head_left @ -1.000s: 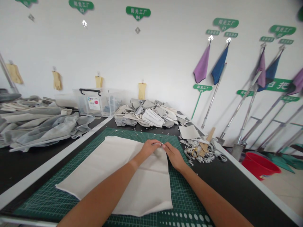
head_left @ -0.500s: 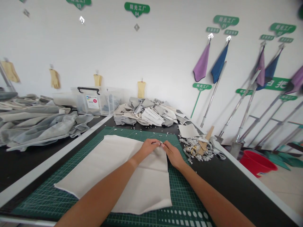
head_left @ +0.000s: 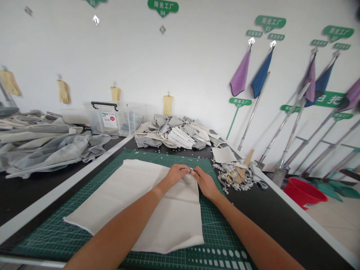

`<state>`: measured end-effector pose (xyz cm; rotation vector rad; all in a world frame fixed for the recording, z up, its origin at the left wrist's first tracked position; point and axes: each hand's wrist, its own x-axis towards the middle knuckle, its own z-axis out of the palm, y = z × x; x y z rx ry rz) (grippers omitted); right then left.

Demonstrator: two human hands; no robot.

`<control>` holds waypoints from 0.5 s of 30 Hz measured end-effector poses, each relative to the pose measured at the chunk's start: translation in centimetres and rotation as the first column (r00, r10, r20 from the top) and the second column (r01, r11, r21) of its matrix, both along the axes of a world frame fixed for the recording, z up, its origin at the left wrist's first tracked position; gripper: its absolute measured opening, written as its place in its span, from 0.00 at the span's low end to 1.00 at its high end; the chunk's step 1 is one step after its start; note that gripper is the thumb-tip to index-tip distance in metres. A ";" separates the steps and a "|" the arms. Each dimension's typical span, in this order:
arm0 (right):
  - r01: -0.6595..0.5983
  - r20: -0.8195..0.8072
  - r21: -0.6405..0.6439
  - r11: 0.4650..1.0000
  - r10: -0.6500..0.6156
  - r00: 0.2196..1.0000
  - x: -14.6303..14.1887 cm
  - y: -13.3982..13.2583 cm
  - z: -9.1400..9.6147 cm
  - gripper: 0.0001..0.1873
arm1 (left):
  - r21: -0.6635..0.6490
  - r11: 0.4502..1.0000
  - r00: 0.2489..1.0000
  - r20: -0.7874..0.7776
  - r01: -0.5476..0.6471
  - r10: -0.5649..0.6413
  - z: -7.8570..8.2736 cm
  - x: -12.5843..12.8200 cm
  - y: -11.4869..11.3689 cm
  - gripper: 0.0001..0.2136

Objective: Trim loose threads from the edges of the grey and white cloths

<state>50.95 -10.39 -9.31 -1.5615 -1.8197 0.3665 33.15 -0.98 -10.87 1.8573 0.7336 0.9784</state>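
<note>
Both hands are up at the far tip of a single cream cloth sheet (head_left: 135, 204), the left hand (head_left: 176, 175) and right hand (head_left: 205, 183) almost fingertip to fingertip, fingers pinched in on its edge. Might be something thin at the left fingers, but it's too small to tell. The sheet lies on one green cutting mat (head_left: 219, 228), partly hidden by the left forearm, and the mat's near edge is cut off by the frame.

Just right of the right hand: one scrap heap (head_left: 227, 178) with a pair of scissors (head_left: 230, 174) half buried, plus one pale fabric square (head_left: 223, 154). Past the hands sits one big fabric pile (head_left: 171, 135). Further left are a grey fabric heap (head_left: 56, 150) and one clear plastic box (head_left: 104, 120). Far right, one red bucket (head_left: 305, 193) sits on the floor (head_left: 337, 228).
</note>
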 end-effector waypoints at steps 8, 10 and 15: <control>-0.009 -0.004 0.001 1.000 0.009 1.000 0.1 0.1 -0.1 0.18 | 0.006 1.000 1.000 -0.011 0.014 -0.014 0.2 -0.1 -0.3 0.17; -0.010 -0.022 0.007 1.000 0.010 1.000 0.0 0.1 -0.1 0.19 | 0.007 1.000 1.000 -0.014 0.011 -0.011 0.2 0.0 -0.3 0.17; -0.004 -0.092 -0.002 1.000 0.004 0.996 -0.1 0.1 0.0 0.19 | 0.005 1.000 1.000 0.002 0.012 -0.012 0.3 0.0 -0.2 0.16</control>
